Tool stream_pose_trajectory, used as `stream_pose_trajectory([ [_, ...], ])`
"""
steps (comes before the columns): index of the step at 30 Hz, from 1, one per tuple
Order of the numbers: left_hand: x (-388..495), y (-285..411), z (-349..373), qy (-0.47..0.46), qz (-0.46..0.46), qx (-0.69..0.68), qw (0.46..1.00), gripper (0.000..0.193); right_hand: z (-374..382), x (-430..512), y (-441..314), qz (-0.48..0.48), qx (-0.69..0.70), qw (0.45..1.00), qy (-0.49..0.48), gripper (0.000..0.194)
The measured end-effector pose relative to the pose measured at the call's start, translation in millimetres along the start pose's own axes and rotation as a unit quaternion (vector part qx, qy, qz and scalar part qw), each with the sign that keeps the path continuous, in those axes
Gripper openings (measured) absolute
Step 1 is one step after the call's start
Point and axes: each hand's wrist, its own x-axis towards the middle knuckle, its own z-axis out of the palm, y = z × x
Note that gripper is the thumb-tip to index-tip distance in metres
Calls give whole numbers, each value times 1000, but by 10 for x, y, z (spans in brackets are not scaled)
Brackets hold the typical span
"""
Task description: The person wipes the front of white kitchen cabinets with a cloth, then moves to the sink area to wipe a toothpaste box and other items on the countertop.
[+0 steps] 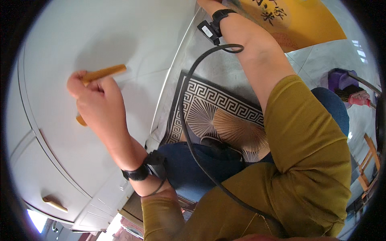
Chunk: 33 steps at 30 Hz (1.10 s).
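My left hand (98,96) is closed around a yellow-brown, wood-like bar (105,73) in front of a white panel (144,36). One end of the bar sticks out past my fingers to the upper right. A similar brown end (80,120) shows below the hand; whether it is the same piece, I cannot tell. My right hand (208,2) is mostly cut off by the top edge, so its fingers are hidden. It lies beside a yellow-orange sack or sheet (313,24) bearing writing. Both wrists wear black straps, and a black cable runs across my body.
A patterned mat (223,111) lies on the tiled floor beside the white panel. A light wooden handle (55,205) is on a white front at lower left. At right are a purple dustpan (340,79), a brush with a pink head (359,98) and a wooden frame (369,162).
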Motion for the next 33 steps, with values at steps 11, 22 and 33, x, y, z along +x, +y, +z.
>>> stream_pose_trajectory([
  [11,2,6,-98,-47,-32,-15,998,38,570,-1418,-903,-124,-159,935,-291,41],
  [22,-35,23,-66,-30,-32,-28,999,44,2165,-2270,-1082,-244,265,860,-361,17],
  [33,-174,122,-47,17,-24,-174,984,49,998,-1106,-128,306,795,524,11,22],
])
